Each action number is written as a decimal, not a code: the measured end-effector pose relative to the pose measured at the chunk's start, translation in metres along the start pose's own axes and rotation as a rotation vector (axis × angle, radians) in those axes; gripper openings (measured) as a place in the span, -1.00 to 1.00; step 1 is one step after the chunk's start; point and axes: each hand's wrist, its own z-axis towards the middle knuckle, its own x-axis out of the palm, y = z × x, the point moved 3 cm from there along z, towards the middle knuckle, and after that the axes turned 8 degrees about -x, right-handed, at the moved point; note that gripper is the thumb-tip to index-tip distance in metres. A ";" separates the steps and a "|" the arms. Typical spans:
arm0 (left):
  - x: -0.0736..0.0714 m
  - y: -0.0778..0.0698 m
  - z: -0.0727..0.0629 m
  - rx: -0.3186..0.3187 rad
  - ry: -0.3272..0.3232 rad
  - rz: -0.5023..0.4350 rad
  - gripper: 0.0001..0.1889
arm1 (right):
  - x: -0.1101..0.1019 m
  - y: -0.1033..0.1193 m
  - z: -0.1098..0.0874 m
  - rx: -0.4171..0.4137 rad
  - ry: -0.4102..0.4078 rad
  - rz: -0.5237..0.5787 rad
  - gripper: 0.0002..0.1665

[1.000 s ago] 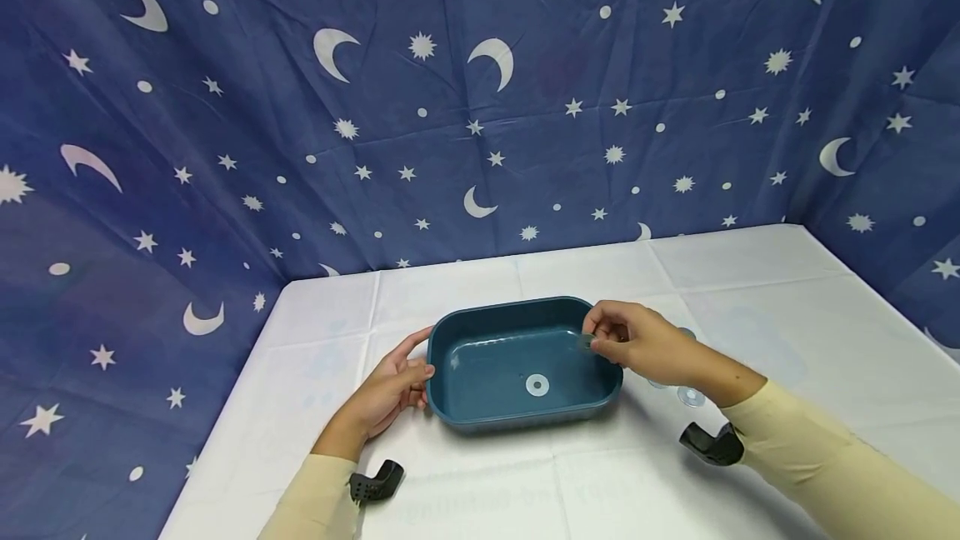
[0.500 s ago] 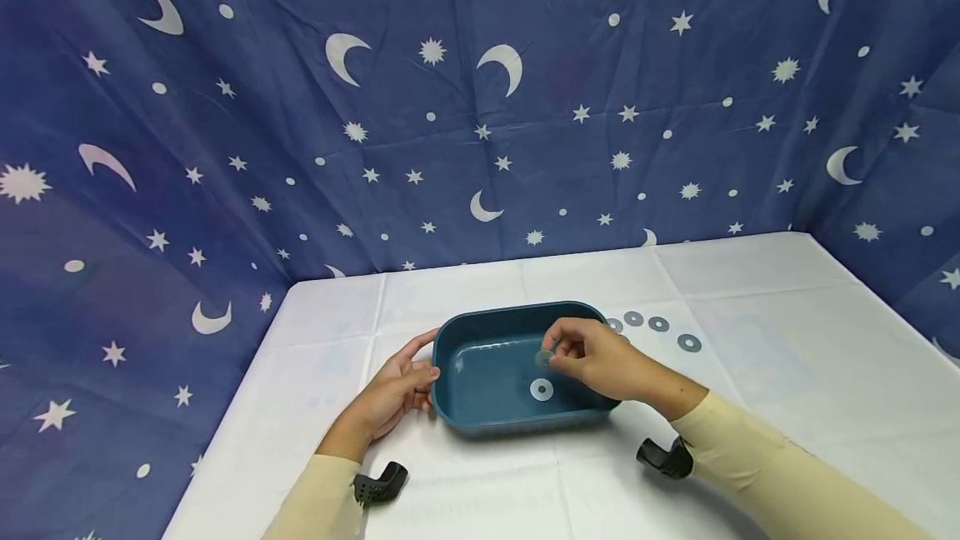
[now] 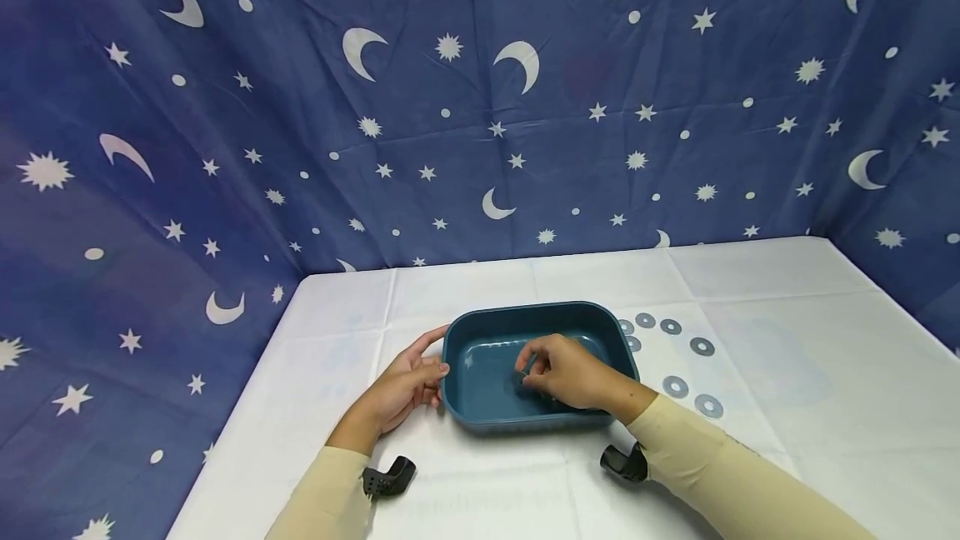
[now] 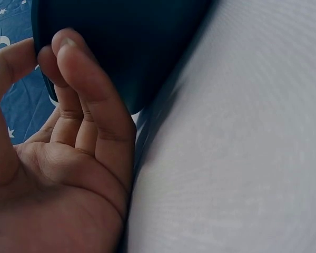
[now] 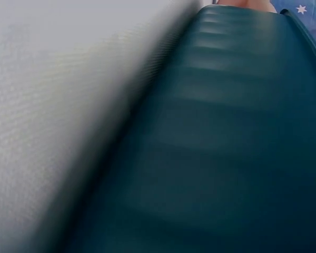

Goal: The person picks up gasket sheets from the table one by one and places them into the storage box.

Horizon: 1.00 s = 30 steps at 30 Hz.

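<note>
A dark teal rectangular tub sits on the white-covered table. My left hand grips its left end, thumb at the rim and fingers against the outside wall; the left wrist view shows these curled fingers against the tub. Inside the tub, my right hand pinches a thin washer just above the floor, mostly hidden by the fingertips. Only the side wall of the tub fills the right wrist view, with no right fingers in it.
Several flat grey washers lie on the cloth right of the tub, among them a far washer and a near washer. Behind the table hangs a blue curtain with moons and stars. Black wrist mounts stick out below both wrists.
My right hand has moved left and down from the tub's right rim to its middle, carrying the washer. It now covers the washer seen earlier on the tub floor. The left hand keeps its hold.
</note>
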 end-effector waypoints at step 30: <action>0.001 -0.001 0.000 0.000 0.008 0.009 -0.24 | 0.011 -0.007 0.004 -0.074 0.012 -0.189 -0.87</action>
